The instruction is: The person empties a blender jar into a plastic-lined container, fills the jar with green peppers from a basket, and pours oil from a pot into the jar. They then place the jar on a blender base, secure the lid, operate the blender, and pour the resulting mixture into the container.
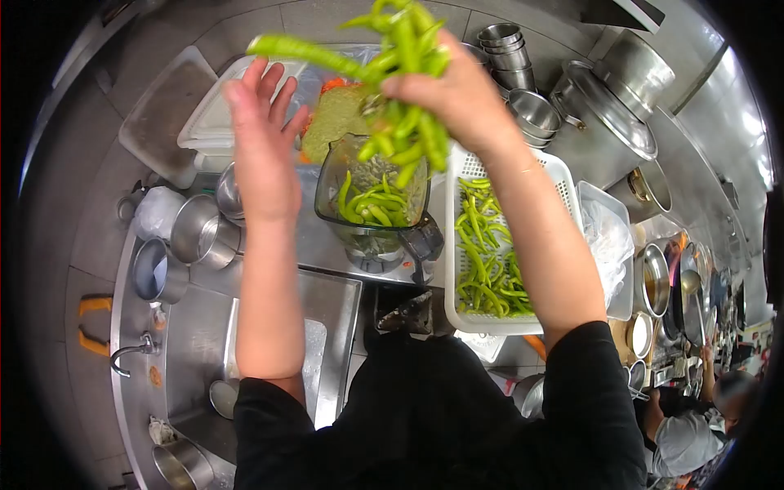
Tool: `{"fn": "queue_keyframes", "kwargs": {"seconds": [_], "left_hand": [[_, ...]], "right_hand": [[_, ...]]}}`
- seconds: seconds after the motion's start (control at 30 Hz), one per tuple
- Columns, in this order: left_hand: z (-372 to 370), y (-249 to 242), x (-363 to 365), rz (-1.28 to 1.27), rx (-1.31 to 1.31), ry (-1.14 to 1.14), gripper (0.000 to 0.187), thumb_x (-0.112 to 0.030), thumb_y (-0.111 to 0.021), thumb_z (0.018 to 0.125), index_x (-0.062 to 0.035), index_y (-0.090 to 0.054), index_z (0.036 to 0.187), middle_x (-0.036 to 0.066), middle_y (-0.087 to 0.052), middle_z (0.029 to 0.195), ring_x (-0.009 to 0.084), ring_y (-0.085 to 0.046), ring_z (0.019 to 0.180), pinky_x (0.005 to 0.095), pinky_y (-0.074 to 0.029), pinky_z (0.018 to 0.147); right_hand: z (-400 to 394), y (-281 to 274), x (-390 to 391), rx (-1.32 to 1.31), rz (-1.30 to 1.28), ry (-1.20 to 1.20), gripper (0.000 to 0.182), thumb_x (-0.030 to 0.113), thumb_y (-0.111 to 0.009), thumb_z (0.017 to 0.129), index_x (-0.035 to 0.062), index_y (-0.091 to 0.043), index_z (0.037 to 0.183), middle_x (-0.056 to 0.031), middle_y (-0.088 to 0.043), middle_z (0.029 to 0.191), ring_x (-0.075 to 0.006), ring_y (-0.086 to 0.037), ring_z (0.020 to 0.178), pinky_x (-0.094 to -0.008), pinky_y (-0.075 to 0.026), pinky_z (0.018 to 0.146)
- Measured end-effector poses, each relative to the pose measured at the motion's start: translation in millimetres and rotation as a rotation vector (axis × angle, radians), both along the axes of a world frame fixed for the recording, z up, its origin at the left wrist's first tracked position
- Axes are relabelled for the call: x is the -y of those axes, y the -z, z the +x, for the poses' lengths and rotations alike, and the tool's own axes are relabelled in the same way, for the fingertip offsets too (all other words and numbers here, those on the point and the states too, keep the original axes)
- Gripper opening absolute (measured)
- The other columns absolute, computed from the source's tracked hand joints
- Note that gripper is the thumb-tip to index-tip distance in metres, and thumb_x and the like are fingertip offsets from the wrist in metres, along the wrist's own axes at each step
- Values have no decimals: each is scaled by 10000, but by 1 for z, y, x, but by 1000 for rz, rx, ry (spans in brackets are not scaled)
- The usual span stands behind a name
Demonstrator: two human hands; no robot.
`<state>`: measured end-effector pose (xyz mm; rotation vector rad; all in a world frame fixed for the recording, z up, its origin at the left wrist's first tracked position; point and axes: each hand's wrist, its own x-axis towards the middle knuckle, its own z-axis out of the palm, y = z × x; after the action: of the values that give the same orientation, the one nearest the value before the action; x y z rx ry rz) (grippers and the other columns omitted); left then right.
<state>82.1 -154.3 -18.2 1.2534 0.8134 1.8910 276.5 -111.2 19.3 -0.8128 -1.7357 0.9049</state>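
Note:
My right hand (453, 90) is raised above the counter, shut on a bunch of green chili peppers (404, 73) that dangle over a clear blender jar (371, 200). The jar holds more green peppers at its bottom. My left hand (261, 139) is open, fingers spread, held up beside the bunch to its left and holding nothing. Just right of the jar stands a white plastic basket (563, 184) with many green peppers lying in it.
White plastic trays (208, 122) sit at the far left. Steel pots and bowls (200, 233) stand left of the jar, stacked steel cups (506, 53) behind the basket. A sink with a tap (135, 351) lies below left. Another person (686, 437) works at lower right.

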Motion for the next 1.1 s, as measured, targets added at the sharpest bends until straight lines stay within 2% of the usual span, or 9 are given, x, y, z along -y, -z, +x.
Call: {"fn": "queue_keyframes", "kwargs": {"seconds": [0.2,0.27,0.37,0.6,0.7,0.8,0.9,1.03,1.1], "left_hand": [[5,36,-15,-92,-314,-186,745,-605,-397,978,-33,-352,1455,223,-428,1414,319,-448,1300,427,-357,1069],[9,45,-16,-186,-382,-95,698,-558,-465,969,-17,-424,1408,240,-515,1350,306,-463,1300,377,-349,1080],[9,59,-29,-134,-632,-176,661,-542,-473,969,-10,-479,1362,235,-544,1318,339,-520,1234,400,-386,1041],[3,45,-7,-33,-1177,90,417,-322,-435,1019,16,-581,1215,212,-602,1230,366,-555,1164,383,-433,981],[8,53,5,22,-1342,2,372,-272,-425,1014,14,-608,1166,214,-613,1207,383,-565,1127,433,-461,936],[11,47,8,-59,-1437,-2,332,-261,-461,992,11,-631,1076,207,-642,1119,393,-596,1037,465,-480,869],[17,42,-3,-243,-1713,161,298,-256,-498,969,3,-644,984,206,-650,1035,396,-613,962,485,-483,828],[12,42,-6,-165,-1607,163,279,-261,-571,928,1,-650,985,210,-647,1032,404,-607,973,478,-473,849],[11,45,-3,-49,-1349,21,338,-294,-619,905,5,-643,1060,208,-639,1107,396,-593,1048,438,-462,909]], "right_hand": [[-25,62,17,245,-82,-17,790,295,-792,727,15,-437,1375,-169,-607,1228,-256,-587,1145,-345,-442,998],[-13,60,21,641,-89,-6,914,393,-824,707,12,-398,1420,-222,-562,1304,-320,-547,1223,-366,-418,1039],[0,53,25,831,-11,-54,978,465,-832,688,5,-389,1428,-235,-537,1335,-362,-528,1238,-381,-415,1047],[6,61,29,917,198,-56,447,206,-716,809,16,-573,1187,-222,-650,1060,-384,-615,1010,-449,-488,869],[0,57,26,1081,170,-80,344,90,-636,806,-22,-595,1129,-226,-653,1084,-365,-611,1066,-457,-493,890],[-11,61,13,1236,-15,-117,328,71,-624,788,-27,-604,1100,-217,-666,1052,-364,-637,1007,-457,-518,841],[-16,65,9,1336,118,-85,271,135,-670,803,18,-628,1043,-199,-673,1010,-371,-646,955,-452,-518,816],[34,45,10,1054,155,-145,320,168,-666,828,32,-641,1116,-195,-678,1050,-317,-665,982,-415,-529,842],[83,37,0,633,76,-105,408,227,-668,848,52,-620,1213,-177,-682,1089,-271,-663,1018,-386,-522,881]]}}
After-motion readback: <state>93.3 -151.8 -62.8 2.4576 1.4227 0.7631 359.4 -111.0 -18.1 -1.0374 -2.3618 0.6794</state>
